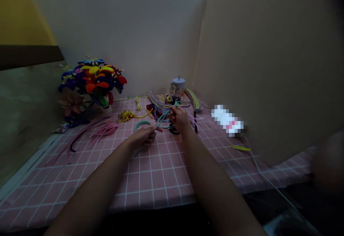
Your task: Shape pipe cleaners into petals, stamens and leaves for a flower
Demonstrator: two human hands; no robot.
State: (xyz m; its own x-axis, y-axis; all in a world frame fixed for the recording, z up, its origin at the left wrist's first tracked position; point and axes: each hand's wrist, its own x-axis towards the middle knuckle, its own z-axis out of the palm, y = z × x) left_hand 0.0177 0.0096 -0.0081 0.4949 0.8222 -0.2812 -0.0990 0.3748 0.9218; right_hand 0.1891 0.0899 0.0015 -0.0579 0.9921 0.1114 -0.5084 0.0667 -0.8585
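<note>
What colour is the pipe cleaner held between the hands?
The pipe cleaner is teal green; head view.

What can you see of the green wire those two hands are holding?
The green wire looks thin, fuzzy and pale teal. It runs slantwise between the left hand, pinching its lower end, and the right hand, gripping it higher up, above the pink checked tablecloth. A curved teal piece arcs by the left hand; whether it is the same strand is unclear.
</note>
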